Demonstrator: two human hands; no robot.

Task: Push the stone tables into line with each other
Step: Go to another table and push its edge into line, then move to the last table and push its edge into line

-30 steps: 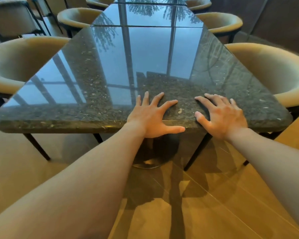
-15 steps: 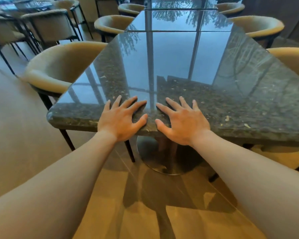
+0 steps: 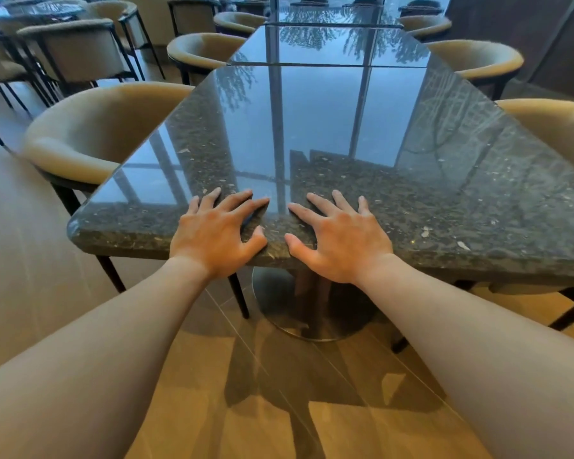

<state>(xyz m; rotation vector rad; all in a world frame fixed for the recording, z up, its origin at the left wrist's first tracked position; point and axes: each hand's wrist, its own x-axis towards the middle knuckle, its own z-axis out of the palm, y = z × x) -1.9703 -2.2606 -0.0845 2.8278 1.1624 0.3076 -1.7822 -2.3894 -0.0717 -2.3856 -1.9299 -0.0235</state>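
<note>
Two hands flat and spread on the near edge, clamped on nothing: left hand [image 3: 217, 236] and right hand [image 3: 340, 241] side by side, palms over the rim, fingers pointing away. The near stone tabletop [image 3: 312, 134] runs straight ahead from them, its long axis along the row. Its far edge meets the next tabletop [image 3: 328, 44] at a thin seam, looking slightly skewed. Neither hand is nearer; a square forward shove suits.

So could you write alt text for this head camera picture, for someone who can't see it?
Two bare hands, left hand and right hand, press flat with spread fingers on the near edge of a dark polished stone table. A second stone table stands end to end beyond it, with beige chairs along both sides.
</note>
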